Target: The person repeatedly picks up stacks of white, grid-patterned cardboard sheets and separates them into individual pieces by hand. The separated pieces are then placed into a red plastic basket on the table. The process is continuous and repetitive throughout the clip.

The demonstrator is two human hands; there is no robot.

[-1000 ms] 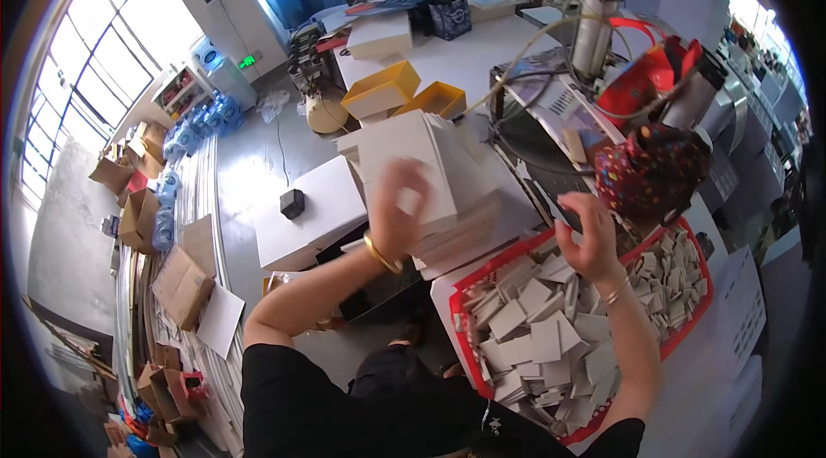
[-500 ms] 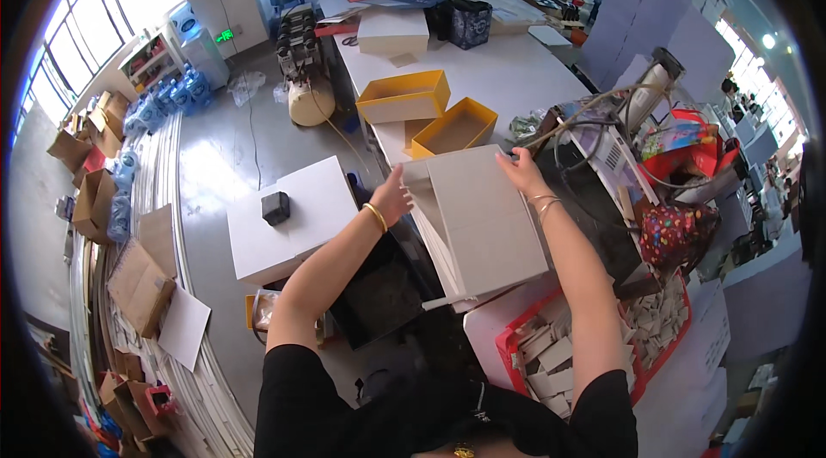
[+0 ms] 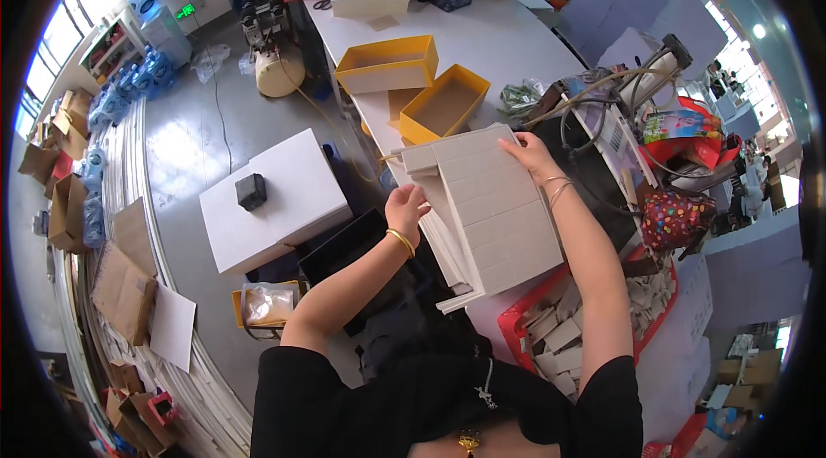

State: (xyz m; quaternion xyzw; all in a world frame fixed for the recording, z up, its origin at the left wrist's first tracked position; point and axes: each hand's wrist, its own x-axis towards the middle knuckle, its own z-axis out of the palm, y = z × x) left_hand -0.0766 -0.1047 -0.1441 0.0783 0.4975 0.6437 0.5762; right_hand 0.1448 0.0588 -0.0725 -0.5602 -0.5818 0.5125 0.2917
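A stack of white scored cardboard sheets (image 3: 490, 209) lies on the white work table (image 3: 508, 45) in front of me. My left hand (image 3: 406, 204) grips the stack's left edge near the far corner. Its far right corner is under the fingers of my right hand (image 3: 527, 148). A gold bangle sits on my left wrist and thin bracelets on my right. The top sheet is divided into rectangular panels.
A red tray (image 3: 525, 320) with several small white card pieces lies to the near right. Two open yellow boxes (image 3: 413, 84) stand beyond the stack. A glue machine with hoses (image 3: 602, 114) is at the right. A white box with a small black cube (image 3: 251, 191) sits to the left.
My right hand left the red tray and went to the stack's far corner. My left hand slid along the stack's left edge. My view turned toward the stack.
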